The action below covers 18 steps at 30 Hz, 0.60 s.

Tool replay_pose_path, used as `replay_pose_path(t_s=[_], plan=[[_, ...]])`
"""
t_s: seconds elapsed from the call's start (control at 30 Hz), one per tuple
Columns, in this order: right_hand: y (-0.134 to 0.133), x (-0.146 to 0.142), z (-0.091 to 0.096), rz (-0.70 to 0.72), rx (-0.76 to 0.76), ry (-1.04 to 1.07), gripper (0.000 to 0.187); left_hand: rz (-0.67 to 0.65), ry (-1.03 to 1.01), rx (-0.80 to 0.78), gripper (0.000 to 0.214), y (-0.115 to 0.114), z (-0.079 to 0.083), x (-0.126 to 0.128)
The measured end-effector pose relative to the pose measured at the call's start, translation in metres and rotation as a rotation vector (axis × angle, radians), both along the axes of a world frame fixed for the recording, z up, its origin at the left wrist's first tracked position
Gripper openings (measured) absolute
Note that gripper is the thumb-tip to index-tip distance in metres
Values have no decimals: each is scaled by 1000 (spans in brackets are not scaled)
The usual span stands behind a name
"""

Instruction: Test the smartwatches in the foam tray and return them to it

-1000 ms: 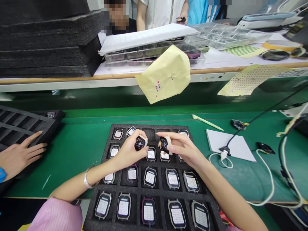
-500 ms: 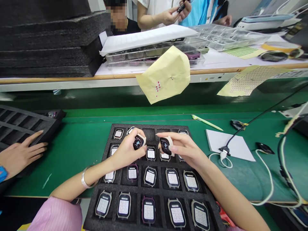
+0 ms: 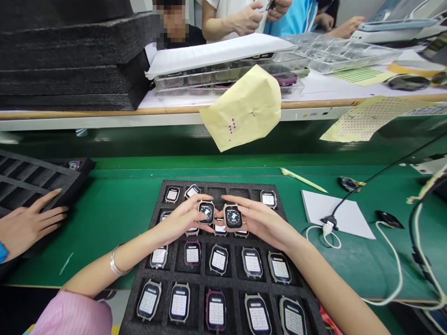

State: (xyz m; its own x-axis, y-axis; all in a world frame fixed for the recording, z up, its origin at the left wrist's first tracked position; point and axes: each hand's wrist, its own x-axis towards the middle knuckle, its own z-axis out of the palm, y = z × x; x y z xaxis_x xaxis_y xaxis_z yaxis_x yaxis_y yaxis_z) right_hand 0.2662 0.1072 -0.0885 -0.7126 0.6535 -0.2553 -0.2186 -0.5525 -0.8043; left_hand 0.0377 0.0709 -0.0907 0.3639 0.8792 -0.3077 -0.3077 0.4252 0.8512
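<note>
My left hand (image 3: 186, 214) grips a smartwatch without a strap, its lit dial (image 3: 206, 212) turned up toward me. A second strapless smartwatch (image 3: 233, 217) is held by its edges in my right hand (image 3: 263, 218), also showing a lit round dial. Both watches are side by side, a small gap apart, above a black foam tray (image 3: 200, 293). Strapless watches with white list screens lie in the tray's compartments, such as a purple-framed watch (image 3: 215, 309) in the front row. Two back-row compartments beyond my hands hold no watch. My hands partly cover the second row.
At left, another person's hand (image 3: 31, 223) rests on a second foam tray (image 3: 35, 181). To the right are a green pen (image 3: 303, 180), a white pad (image 3: 338, 214) and cables. A shelf behind carries stacked foam (image 3: 70, 60) and clear plastic trays; people stand beyond.
Both watches have turned from tilted to facing up toward me, and my hands have come closer together. The view has shifted slightly.
</note>
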Motion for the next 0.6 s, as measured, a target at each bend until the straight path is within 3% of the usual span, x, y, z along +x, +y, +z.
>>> replay_pose_path(t_s=[0.6], plan=[[-6,-3,1,-165,264,-132,45,6,36,40,40,-3,1,2]])
